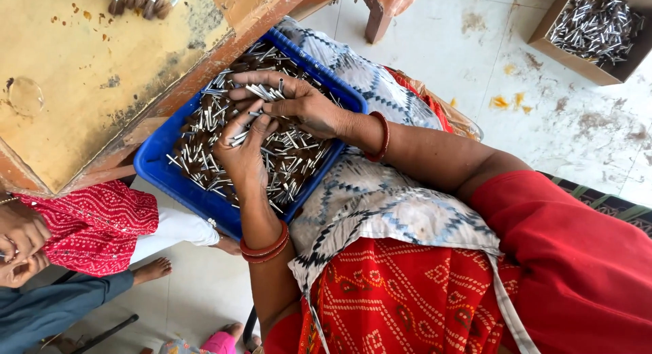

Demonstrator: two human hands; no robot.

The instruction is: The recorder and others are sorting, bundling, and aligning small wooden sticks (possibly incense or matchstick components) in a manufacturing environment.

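A blue plastic tray (157,165) rests on my lap, on a patterned white cloth (380,198), and is filled with several short metal pins (292,165) mixed with dark pieces. Both my hands are inside it. My left hand (239,154) comes in from below, with red bangles on its wrist, and its fingers pinch a few pins. My right hand (299,104) reaches in from the right with a red bangle on its wrist. It curls over a small bunch of pins (265,91) held at the fingertips. The two hands touch each other over the middle of the tray.
A worn yellow table (88,69) with a reddish edge overhangs the tray's far side. A cardboard box (589,29) of metal pins sits on the stained tiled floor at top right. Another person in red patterned clothing (81,225) sits at the left, one bare foot (153,269) showing.
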